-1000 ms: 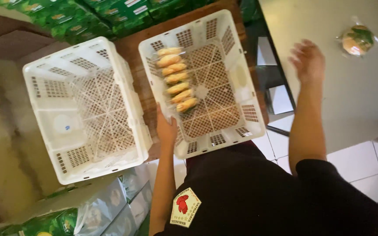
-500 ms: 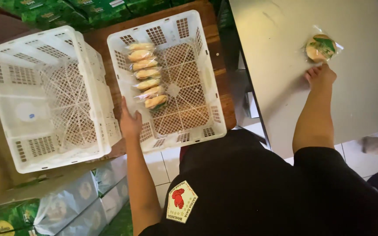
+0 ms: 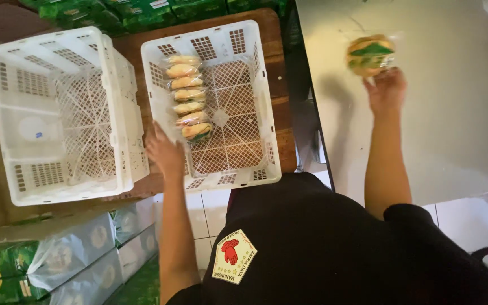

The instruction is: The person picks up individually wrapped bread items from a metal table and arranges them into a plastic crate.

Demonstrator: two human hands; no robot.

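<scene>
My right hand (image 3: 387, 90) reaches out over the pale grey table (image 3: 458, 124), and its fingertips grip the near edge of a clear-wrapped bun with a green label (image 3: 370, 54). A white plastic crate (image 3: 265, 107) stands on a wooden surface in front of me. Several wrapped buns (image 3: 186, 96) lie inside it in a row along its left side. At the crate's near left corner my left hand (image 3: 165, 152) rests with its fingers apart, close to the nearest bun in the row.
A second white crate (image 3: 117, 96) stands empty to the left, touching the first. Green boxes (image 3: 142, 10) line the far edge. Plastic-wrapped green packs (image 3: 57, 260) are stacked at lower left. White floor tiles (image 3: 210, 226) show beside my black shirt.
My right hand has stretched further across the table and reached the wrapped bun, which it now grips. My left hand has stayed at the crate's corner.
</scene>
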